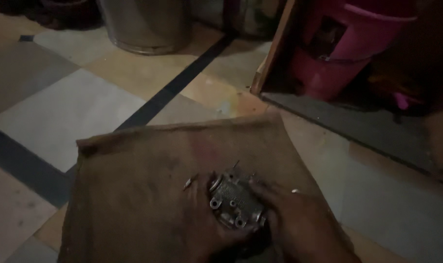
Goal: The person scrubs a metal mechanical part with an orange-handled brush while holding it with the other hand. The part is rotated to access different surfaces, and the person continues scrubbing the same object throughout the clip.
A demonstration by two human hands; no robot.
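A small grey metal part [235,200], with round ports and bolt holes, rests on a brown burlap sack [143,195] spread on the tiled floor. My left hand [209,229] cups the part from its lower left. My right hand [299,221] presses against its right side, fingers pointing at it. Both hands hold the part between them. A small pale screw-like piece [188,183] lies on the sack just left of the part, and another pale bit [295,191] lies by my right hand.
A metal bucket [146,24] stands at the back on the floor. A pink plastic container [348,44] sits at the back right beside a leaning wooden board [272,48]. A dark grout line [182,78] crosses the tiles. The scene is dim.
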